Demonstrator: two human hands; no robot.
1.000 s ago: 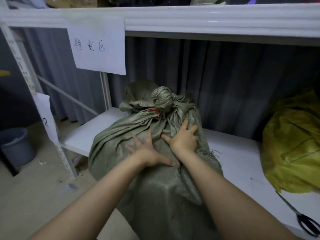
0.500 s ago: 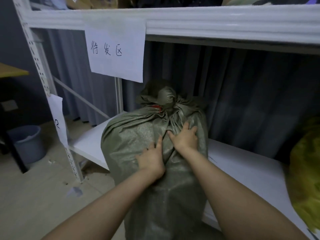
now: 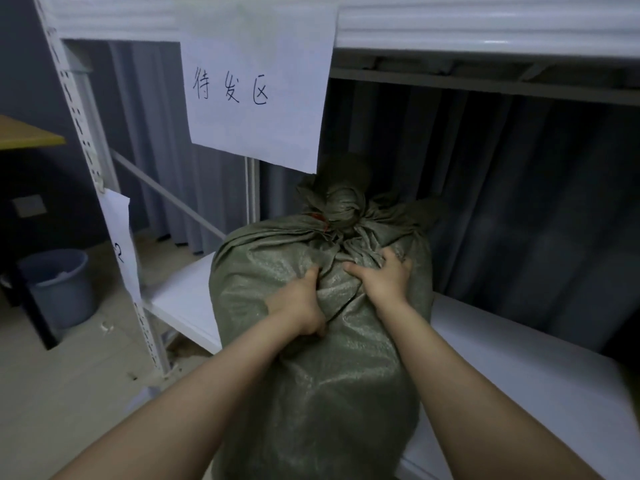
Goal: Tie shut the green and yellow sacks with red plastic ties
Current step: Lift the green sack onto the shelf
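Note:
A full green woven sack stands upright at the front edge of the white lower shelf. Its neck is bunched into a knot at the top, and a red plastic tie shows on the left of that neck. My left hand grips a fold of the sack's cloth just below the neck. My right hand grips the cloth beside it, a little higher and to the right. The yellow sack is out of view.
A white metal rack surrounds the sack, with its upright post at left and upper shelf beam overhead. A handwritten paper sign hangs from the beam. A blue bucket stands on the floor at left. A dark curtain hangs behind.
Both hands went from lying flat on the sack to gripping its cloth. The sack now stands more upright and further left on the shelf; the yellow sack and scissors left view.

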